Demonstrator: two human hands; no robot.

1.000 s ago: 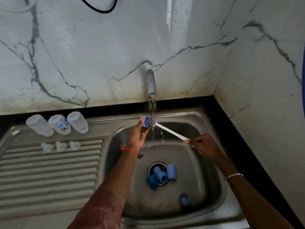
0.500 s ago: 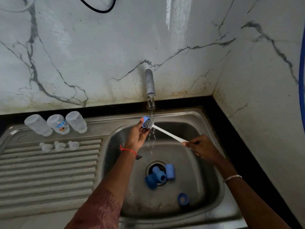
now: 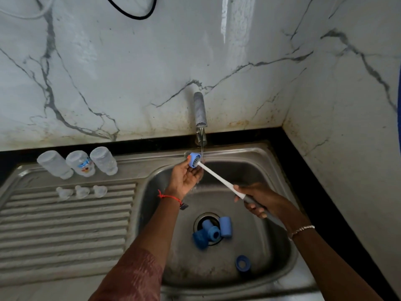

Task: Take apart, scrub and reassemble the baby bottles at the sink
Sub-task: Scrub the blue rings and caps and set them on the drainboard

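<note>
My left hand (image 3: 184, 178) pinches a blue bottle ring (image 3: 193, 160) under the running tap (image 3: 200, 118). The bristle head of a white-handled bottle brush (image 3: 219, 179) is pushed into the ring, and my right hand (image 3: 259, 202) grips the brush's handle over the basin. Three clear bottle bodies (image 3: 79, 162) lie on the sink's back ledge at the left. In front of them on the ribbed drainboard stand three clear teats (image 3: 82, 191). Blue caps and rings (image 3: 212, 232) lie over the drain, and another blue ring (image 3: 243, 262) lies near the basin's front.
The steel sink (image 3: 282, 213) sits in a corner of marble walls, with a black counter edge (image 3: 314, 192) along the right. The ribbed drainboard (image 3: 65, 231) spreads to the left. A black cable (image 3: 132, 13) loops on the wall above.
The brush head has gone deeper into the blue ring under the water. My right hand has shifted slightly on the handle. The rest is unchanged.
</note>
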